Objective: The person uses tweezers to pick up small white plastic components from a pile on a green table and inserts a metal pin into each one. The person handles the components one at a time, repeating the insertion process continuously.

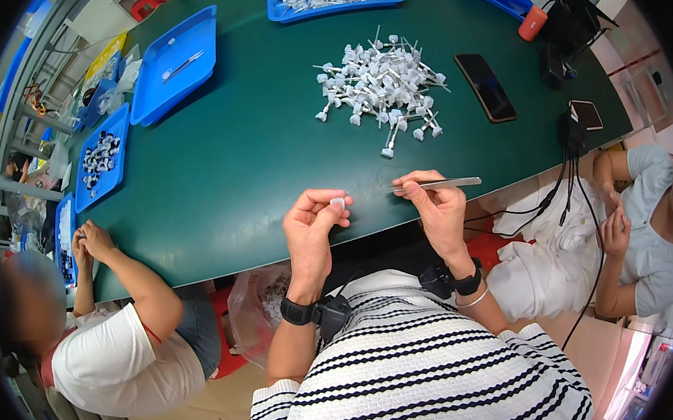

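Between the thumb and fingers of my left hand (312,231) is a small white plastic part (337,203), its far end partly hidden by the fingers. My right hand (440,214) grips a pair of metal tweezers (459,182), their points facing left toward the white part but apart from it. Both hands are above the near edge of the green table (247,161). Beyond them lies a loose heap of white plastic parts with thin stems (382,86). One stemmed piece (388,148) lies at the heap's near side.
Blue trays (174,65) stand at left, one holding black and white parts (101,160). Another tray (338,8) at the back is piled with stemmed parts. A phone (485,86) and black cables (573,135) lie right. People sit on both sides.
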{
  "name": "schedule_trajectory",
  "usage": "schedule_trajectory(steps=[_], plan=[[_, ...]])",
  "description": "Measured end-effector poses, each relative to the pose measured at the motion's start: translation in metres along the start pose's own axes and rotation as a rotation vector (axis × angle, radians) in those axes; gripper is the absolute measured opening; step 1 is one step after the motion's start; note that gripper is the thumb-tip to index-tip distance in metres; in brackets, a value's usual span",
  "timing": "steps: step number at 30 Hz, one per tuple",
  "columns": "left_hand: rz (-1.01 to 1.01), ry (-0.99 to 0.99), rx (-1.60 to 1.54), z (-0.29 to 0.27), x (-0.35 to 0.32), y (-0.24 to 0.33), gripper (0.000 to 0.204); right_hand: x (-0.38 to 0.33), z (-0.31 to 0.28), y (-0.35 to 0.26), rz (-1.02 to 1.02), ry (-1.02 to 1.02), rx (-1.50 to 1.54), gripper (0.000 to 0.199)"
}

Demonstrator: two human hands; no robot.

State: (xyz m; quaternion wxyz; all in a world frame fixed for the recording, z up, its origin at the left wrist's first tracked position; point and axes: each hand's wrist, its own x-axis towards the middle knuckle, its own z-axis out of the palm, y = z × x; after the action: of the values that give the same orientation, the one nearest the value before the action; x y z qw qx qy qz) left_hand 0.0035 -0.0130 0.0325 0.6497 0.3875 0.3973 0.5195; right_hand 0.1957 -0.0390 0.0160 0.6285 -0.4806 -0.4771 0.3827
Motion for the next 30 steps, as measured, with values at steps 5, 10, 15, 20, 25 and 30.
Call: schedule_trajectory(steps=[5,10,15,20,25,30], plan=[[0.044,0.114,-0.003,-0.018,-0.032,0.013,0.009,-0.003,0.004,-0.002,0.015,-0.066,0.043,0.016],[-0.104,0.240,0.284,-0.074,-0.122,0.044,0.011,-0.006,-0.013,0.002,0.040,-0.016,0.026,0.015],[0.199,0.250,1.660,-0.122,-0.158,0.027,0.041,-0.004,-0.019,0.013,0.057,-0.022,0.044,0.017],[0.275,0.032,1.228,-0.046,-0.055,0.081,0.023,-0.004,-0.020,0.017,0.038,-0.053,0.002,0.016],[0.887,-0.247,1.478,-0.006,0.091,0.070,0.031,-0.006,-0.018,0.016,0.017,-0.044,-0.078,0.015],[0.686,-0.450,1.878,-0.004,0.147,0.037,0.039,-0.006,-0.022,0.018,-0.025,-0.047,-0.204,0.017]])
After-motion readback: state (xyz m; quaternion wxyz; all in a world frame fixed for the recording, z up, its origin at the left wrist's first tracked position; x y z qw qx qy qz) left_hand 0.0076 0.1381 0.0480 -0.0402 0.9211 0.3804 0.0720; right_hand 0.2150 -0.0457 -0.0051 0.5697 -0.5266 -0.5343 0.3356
